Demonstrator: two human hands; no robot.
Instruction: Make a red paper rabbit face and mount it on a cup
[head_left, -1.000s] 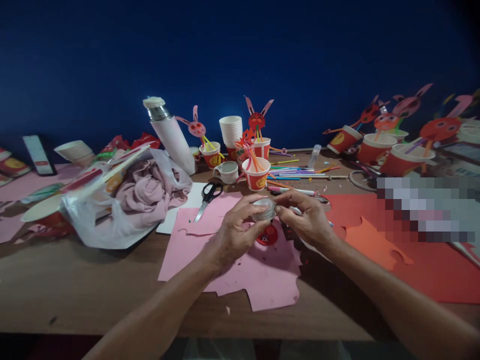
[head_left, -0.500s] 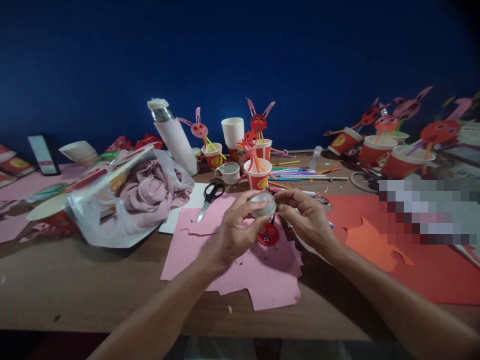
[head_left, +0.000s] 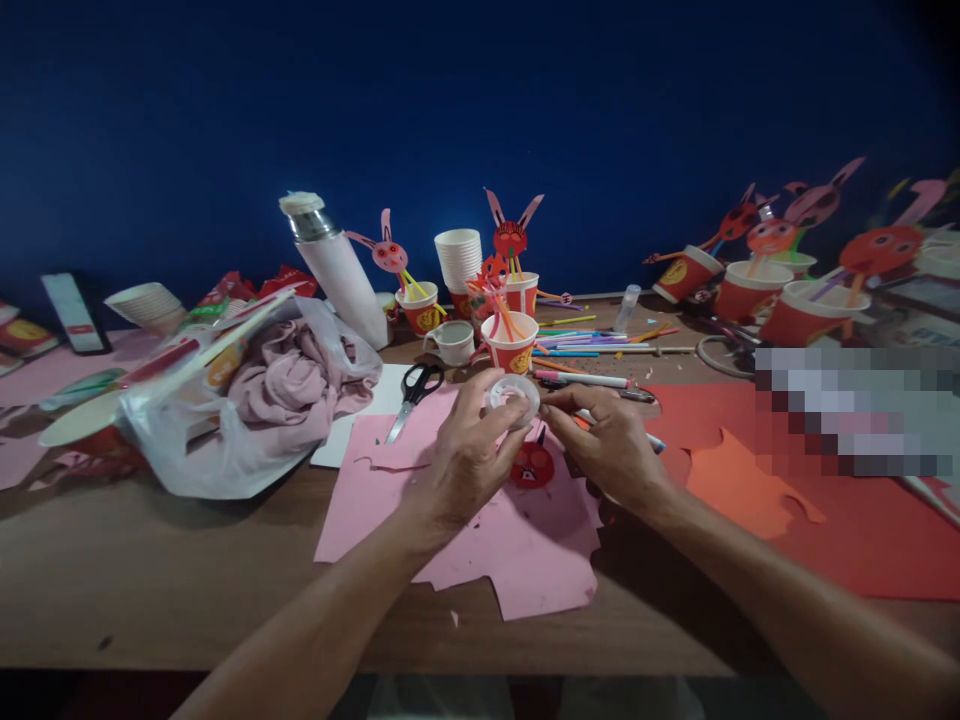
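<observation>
A roll of clear tape is gripped in my left hand, raised over the pink sheet. My right hand is at the roll's right edge, thumb and forefinger pinched together; whatever lies between them is too small to make out. Below and between the hands, a red round paper face with a dark pointed ear rests on the pink sheet. Black-handled scissors lie to the left, across the pink sheet's top edge and a white sheet.
Cups with paper rabbit figures stand at the back and right. A white flask and a plastic bag with pink cloth are left. Colored sticks and pens lie behind my right hand. Red paper covers the right.
The tape roll has tilted so its open ring faces the camera more. My right fingers have closed in at its edge. The whole view has shifted slightly.
</observation>
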